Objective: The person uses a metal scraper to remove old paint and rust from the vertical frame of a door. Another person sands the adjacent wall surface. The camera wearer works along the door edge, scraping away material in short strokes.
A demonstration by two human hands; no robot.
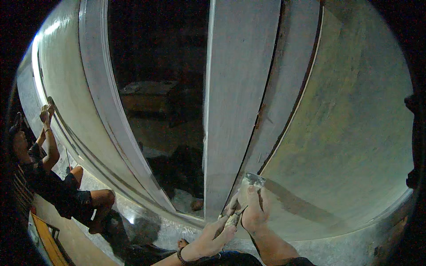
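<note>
In front of me, low against the wall, my right hand [256,212] grips a putty knife. Its thumb points up along the tool, and the wide, putty-smeared blade [254,179] is near the bottom of the door frame. My left hand [217,237], with a beaded bracelet at the wrist, is closed around a pale, putty-covered tool [234,218]; its exact kind is partly hidden by the fingers. The two hands are close together, and the left fingers reach up beside the right hand.
A grey door frame [239,88] with dark gaps borders a dark glass pane [159,80]. To the right stretches a patchy greenish-grey plastered wall [350,124]. At far left another person [49,177] crouches with raised hands against the wall. A yellow-edged object [46,239] lies at lower left.
</note>
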